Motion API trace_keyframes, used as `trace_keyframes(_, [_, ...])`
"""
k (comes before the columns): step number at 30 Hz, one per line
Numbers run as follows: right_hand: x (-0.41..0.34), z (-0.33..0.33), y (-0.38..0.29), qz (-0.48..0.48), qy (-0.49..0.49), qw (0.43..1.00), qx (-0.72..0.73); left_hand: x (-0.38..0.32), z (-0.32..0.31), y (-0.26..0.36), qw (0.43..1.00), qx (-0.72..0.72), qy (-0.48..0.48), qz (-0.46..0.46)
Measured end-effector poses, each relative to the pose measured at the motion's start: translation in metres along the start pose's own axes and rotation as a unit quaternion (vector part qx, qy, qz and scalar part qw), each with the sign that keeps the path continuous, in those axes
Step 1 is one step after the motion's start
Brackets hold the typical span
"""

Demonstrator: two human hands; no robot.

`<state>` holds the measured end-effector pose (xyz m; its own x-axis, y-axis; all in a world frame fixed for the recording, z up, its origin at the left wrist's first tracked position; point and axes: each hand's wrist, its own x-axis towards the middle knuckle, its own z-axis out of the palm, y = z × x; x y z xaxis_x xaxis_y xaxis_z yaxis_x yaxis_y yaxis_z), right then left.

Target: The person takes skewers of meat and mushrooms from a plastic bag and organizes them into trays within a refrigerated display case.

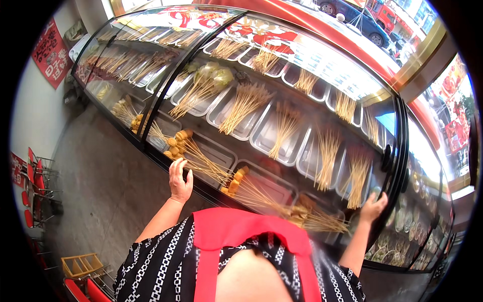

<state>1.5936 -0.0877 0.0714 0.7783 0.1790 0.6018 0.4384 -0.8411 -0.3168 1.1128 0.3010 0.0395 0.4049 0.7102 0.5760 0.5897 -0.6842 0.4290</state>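
My left hand (180, 182) is at the lower front edge of a glass display case (149, 132), thumb apart from the fingers and nothing in it. Just beyond its fingertips lie skewers of yellow-brown balls (176, 145), their bamboo sticks pointing right. My right hand (373, 208) is raised against the glass near the black upright frame (398, 158), fingers spread and apparently empty. Left of it, a bundle of bamboo skewers (356, 181) rests in a metal tray. Between my hands are skewers of yellow chunks (234, 181) beside a metal tray (271, 188).
Shelves hold several metal trays of skewers, including leafy greens (213, 77). A second glass case (407, 222) with plates of food continues at right. Red chairs (36, 173) and a wooden stool (81, 264) stand on the grey floor at left. A blue car (354, 20) is outside.
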Motion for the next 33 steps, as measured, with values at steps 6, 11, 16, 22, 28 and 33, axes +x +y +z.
trace_keyframes(6, [-0.035,0.005,-0.043,-0.076,-0.088,0.993,-0.005,0.039,0.03,-0.017,0.997,0.044,-0.04,-0.052])
trace_keyframes(11, [-0.034,0.005,-0.036,-0.065,-0.107,0.992,0.005,0.037,0.052,-0.014,0.988,0.14,-0.053,-0.046])
trace_keyframes(16, [-0.03,-0.001,-0.027,-0.053,-0.08,0.991,0.088,0.04,0.049,-0.003,0.989,0.122,-0.057,-0.058])
trace_keyframes(22, [-0.038,0.005,0.033,0.095,0.061,0.994,-0.014,0.048,0.042,-0.01,0.991,0.113,-0.065,-0.028])
trace_keyframes(28, [-0.027,-0.006,0.023,0.199,-0.061,0.97,-0.123,0.046,0.04,-0.017,0.991,0.111,-0.063,-0.042])
trace_keyframes(33, [-0.027,-0.026,-0.028,0.214,-0.139,0.965,-0.053,0.062,0.031,-0.053,0.99,0.13,-0.044,-0.042])
